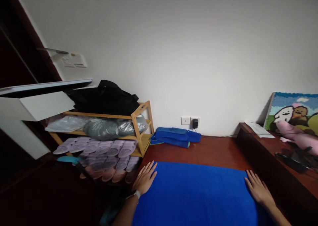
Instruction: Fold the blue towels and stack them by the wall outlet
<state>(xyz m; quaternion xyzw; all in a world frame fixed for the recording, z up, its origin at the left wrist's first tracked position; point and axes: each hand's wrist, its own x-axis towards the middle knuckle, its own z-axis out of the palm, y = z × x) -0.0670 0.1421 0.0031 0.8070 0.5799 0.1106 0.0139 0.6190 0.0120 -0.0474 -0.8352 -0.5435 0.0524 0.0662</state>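
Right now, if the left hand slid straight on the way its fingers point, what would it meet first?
The left hand points up-right along the blue cloth's edge. Beyond lies bare wooden surface, then probably the folded blue towels by the wall; depth is unclear.

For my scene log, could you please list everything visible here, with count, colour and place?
spread towel: one, blue, flat on the wooden surface under both hands
folded towels: a few, blue, stacked by the wall
shoe rack: one, pale wood, at left
slippers: many, lilac, on the rack's lower shelves
black bag: one, on top of the rack
wall socket: one, white, charger plugged in
cartoon picture: one, leaning at right
left hand: flat on the towel's left edge
right hand: flat on the towel's right edge
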